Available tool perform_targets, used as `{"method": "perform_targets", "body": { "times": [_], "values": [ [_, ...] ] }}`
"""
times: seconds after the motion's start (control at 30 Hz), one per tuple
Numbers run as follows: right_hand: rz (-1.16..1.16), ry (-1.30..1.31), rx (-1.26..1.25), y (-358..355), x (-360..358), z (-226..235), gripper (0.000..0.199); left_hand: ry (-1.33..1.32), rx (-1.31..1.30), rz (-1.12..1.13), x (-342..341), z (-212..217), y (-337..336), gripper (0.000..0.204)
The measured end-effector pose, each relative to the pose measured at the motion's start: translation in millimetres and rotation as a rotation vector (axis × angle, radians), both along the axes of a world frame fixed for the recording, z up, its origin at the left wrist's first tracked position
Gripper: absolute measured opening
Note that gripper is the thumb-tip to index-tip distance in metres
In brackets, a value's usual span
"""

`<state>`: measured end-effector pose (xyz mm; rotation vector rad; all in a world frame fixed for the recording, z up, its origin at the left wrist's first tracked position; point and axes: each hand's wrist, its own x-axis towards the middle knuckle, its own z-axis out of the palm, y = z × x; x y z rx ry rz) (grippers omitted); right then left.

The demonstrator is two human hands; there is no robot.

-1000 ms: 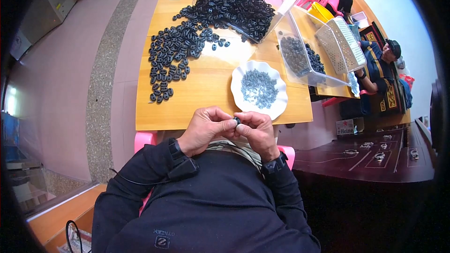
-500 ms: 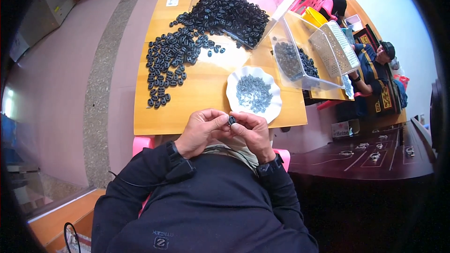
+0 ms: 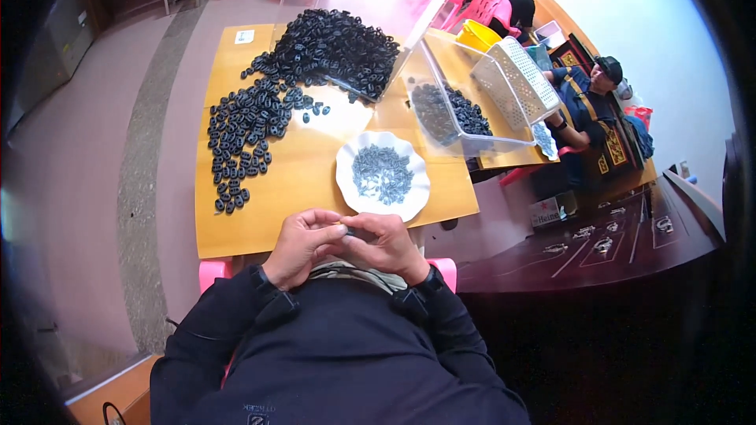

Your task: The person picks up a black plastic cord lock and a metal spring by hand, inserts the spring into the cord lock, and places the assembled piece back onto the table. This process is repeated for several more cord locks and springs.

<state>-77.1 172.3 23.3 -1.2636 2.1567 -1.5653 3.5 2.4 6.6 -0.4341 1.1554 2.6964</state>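
At the near table edge my left hand (image 3: 303,245) and my right hand (image 3: 383,245) meet, fingertips pinched together. Between them is a small black oval piece (image 3: 349,230), mostly covered by the fingers. Just beyond my right hand stands a white wavy-rimmed dish (image 3: 421,182) holding many tiny greyish slivers (image 3: 382,173). Loose black oval pieces (image 3: 246,127) with holes spread over the left of the table. They run up to a large heap (image 3: 339,51) at the mouth of a tipped clear plastic bin.
At the right, a clear box (image 3: 496,143) holds more black pieces, beside a white perforated basket (image 3: 516,83). A yellow bucket (image 3: 478,35) and pink chairs (image 3: 484,4) stand farther back. One person (image 3: 591,102) sits at the right; others are at the back. Dark panels (image 3: 583,256) lie lower right.
The whole view has shifted, so the table sits lower and farther left. My hands stay together; the black oval piece is now more covered by the fingers.
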Motion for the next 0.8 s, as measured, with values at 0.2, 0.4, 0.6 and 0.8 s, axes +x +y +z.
{"method": "perform_targets", "body": {
  "times": [0.2,0.4,0.6,0.8],
  "values": [
    [0.041,-0.041,0.120,2.2,-0.7,10.3,0.025,-0.040,0.026,-0.019,0.7,0.7,1.1,0.018],
    [0.045,-0.033,0.097,1.0,-1.1,10.6,0.018,-0.028,-0.008,-0.048,-0.8,-1.3,-0.6,0.017],
    [0.089,0.021,0.124,3.3,-4.8,6.9,0.017,-0.012,0.005,-0.057,0.8,-0.9,0.2,0.016],
    [0.092,-0.022,0.092,7.5,-4.7,7.4,0.019,-0.002,-0.009,-0.082,0.7,-0.4,0.4,0.018]
  ]
}}
